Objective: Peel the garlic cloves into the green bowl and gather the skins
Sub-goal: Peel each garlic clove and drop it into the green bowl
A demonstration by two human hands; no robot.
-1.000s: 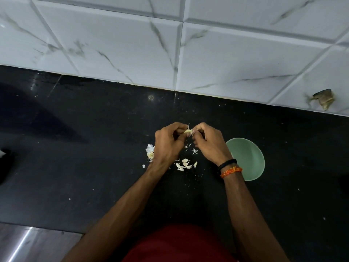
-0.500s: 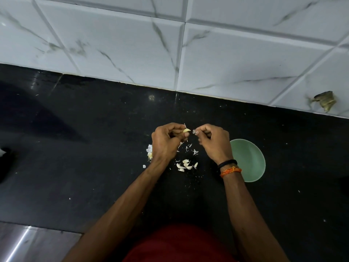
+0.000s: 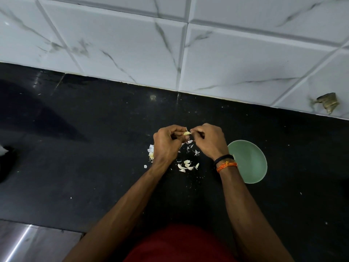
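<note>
My left hand [image 3: 166, 143] pinches a pale yellow garlic clove [image 3: 186, 133] above the black counter. Right beside it, my right hand [image 3: 209, 141] pinches at the clove's tip, where a thin sliver of skin sticks up. Several unpeeled cloves [image 3: 188, 165] lie on the counter below my hands. Torn white skins [image 3: 191, 148] are scattered under my fingers. More skins and a garlic remnant [image 3: 151, 153] sit just left of my left hand, partly hidden by it. The green bowl [image 3: 251, 163] stands to the right of my right wrist.
The black counter [image 3: 94, 138] meets a white marble-tiled wall [image 3: 170, 50] at the back. A brown scrap [image 3: 327, 104] sticks to the wall at far right. A dark object [image 3: 5, 161] sits at the left edge. A steel surface [image 3: 28, 242] shows at bottom left.
My hands parted slightly half a second ago and have now come back together at the clove. The bowl and loose cloves have not moved.
</note>
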